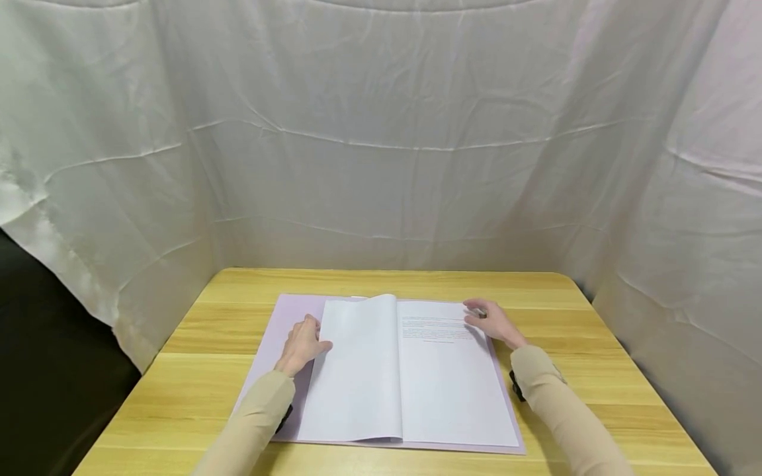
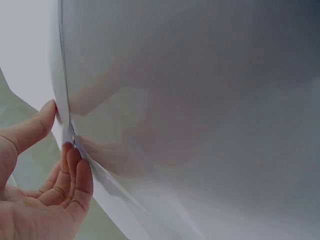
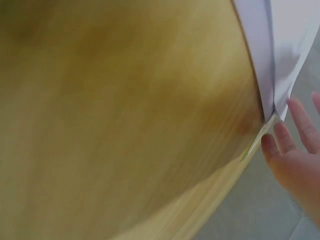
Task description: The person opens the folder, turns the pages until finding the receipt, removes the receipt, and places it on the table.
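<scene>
Now a purple folder (image 1: 292, 309) lies spread on the worktop (image 1: 190, 340); left hand (image 1: 299, 345), thumb and fingers parted, at left page (image 1: 357, 370) outer edge; right hand (image 1: 495, 324), fingers loosely spread, by right page (image 1: 458, 390) upper corner.

A light purple folder (image 1: 300, 305) lies open on the wooden surface (image 1: 178, 383), holding a plain white page (image 1: 357, 370) beside a white page with small printing (image 1: 452, 390).
</scene>
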The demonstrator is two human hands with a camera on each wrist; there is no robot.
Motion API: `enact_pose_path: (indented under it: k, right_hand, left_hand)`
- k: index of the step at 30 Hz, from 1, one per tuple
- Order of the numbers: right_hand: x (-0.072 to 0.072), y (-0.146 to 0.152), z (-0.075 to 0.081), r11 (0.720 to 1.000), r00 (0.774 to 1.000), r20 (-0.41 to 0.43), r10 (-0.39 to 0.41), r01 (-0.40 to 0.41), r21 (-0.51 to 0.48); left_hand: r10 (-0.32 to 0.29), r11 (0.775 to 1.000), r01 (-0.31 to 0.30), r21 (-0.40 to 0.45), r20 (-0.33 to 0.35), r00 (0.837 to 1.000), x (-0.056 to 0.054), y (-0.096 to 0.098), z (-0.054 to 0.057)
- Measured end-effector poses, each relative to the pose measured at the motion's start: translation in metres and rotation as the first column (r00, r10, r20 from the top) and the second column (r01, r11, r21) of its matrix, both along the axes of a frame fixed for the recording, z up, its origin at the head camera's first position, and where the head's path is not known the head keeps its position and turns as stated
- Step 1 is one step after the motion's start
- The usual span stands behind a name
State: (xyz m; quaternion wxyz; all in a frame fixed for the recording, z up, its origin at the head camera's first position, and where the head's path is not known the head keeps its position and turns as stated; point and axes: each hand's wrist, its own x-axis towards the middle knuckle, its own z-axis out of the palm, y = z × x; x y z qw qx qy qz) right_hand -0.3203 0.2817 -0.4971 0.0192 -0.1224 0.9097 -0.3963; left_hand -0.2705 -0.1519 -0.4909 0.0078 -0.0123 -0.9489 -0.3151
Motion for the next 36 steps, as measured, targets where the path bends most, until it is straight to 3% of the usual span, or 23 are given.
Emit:
enact_pose_path:
  k: [11, 17, 28, 36]
  right_hand:
    - [-0.012, -0.001, -0.002, 0.996, 0.998, -0.002, -0.069, 0.069, 0.056]
    - [-0.016, -0.003, -0.005, 0.994, 0.996, -0.038, -0.076, 0.078, 0.07]
    - [-0.017, -0.005, -0.003, 0.991, 0.99, -0.044, -0.131, 0.132, 0.007]
    - [-0.021, -0.006, -0.002, 0.965, 0.964, -0.068, -0.259, 0.261, 0.022]
  left_hand:
    - [-0.022, 1.0, 0.022, -0.005, -0.059, 0.998, -0.003, 0.005, -0.005]
    - [-0.106, 0.994, 0.107, 0.004, -0.1, 0.989, -0.005, 0.012, -0.007]
    - [-0.239, 0.97, 0.24, 0.034, -0.046, 0.97, -0.004, 0.019, -0.009]
    - [-0.323, 0.946, 0.324, 0.029, -0.028, 0.946, -0.003, 0.018, -0.01]
